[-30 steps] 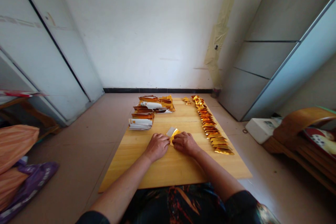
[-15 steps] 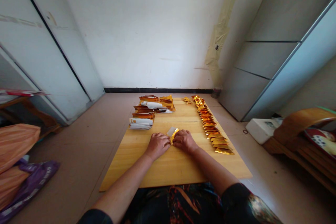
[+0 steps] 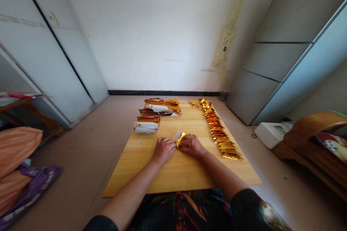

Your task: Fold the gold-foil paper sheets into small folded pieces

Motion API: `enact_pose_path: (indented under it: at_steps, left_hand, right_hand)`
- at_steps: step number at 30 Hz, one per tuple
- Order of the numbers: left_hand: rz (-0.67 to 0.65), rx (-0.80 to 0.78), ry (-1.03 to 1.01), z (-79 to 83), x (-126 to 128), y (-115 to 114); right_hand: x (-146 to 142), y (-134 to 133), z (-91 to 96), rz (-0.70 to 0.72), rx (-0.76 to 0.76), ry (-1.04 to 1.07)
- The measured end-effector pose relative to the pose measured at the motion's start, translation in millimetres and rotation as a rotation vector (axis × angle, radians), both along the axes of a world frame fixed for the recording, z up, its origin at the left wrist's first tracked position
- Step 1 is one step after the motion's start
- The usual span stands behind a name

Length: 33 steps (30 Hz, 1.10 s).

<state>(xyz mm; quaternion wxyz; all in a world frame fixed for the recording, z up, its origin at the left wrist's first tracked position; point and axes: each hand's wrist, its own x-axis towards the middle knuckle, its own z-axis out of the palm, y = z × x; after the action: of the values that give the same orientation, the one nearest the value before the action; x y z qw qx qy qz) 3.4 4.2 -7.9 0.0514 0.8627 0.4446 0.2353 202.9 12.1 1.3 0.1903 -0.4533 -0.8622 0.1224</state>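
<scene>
Our left hand [image 3: 163, 151] and right hand [image 3: 191, 145] sit close together, pinning a gold-foil paper piece [image 3: 180, 139] flat against the wooden desk [image 3: 176, 177]. Folded gold foil triangles [image 3: 217, 129] run in a row to the right and paper-backed foil stacks [image 3: 146, 126] lie left, leaving the middle free for our hands.
</scene>
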Motion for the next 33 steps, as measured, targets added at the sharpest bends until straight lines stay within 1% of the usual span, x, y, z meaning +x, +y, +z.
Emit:
enact_pose_path:
  at_steps: [4, 8, 13, 19, 22, 25, 28, 33]
  left_hand:
    - [0.008, -0.014, -0.02, -2.0, -0.9, 1.5]
    - [0.013, -0.021, -0.02, -2.7, -0.7, 1.7]
    - [0.064, -0.037, -0.049, -3.6, -0.7, 1.2]
    - [-0.049, -0.015, -0.113, -10.9, -5.2, 4.1]
    - [-0.053, -0.012, -0.141, -13.6, -6.9, 5.5]
    - [-0.014, -0.026, -0.151, -14.1, -7.4, 6.3]
    - [-0.008, -0.023, -0.148, -14.9, -7.8, 7.3]
    - [-0.073, -0.005, -0.166, -17.3, -10.0, 9.0]
  right_hand:
    - [-1.1, -1.5, -3.1, 0.0, 0.029, -0.002]
    - [-6.9, -0.7, -4.3, -0.061, 0.033, 0.008]
    - [-11.2, 0.9, -3.3, -0.102, 0.038, 0.034]
    - [-13.5, 5.6, -11.0, -0.131, 0.059, 0.034]
    - [-15.0, 8.0, -16.5, -0.156, 0.077, 0.053]
    - [-15.8, 8.5, -19.1, -0.158, 0.097, 0.061]
    - [-16.9, 6.3, -16.7, -0.166, 0.1, 0.031]
    - [-23.2, 0.4, -7.0, -0.23, 0.091, -0.042]
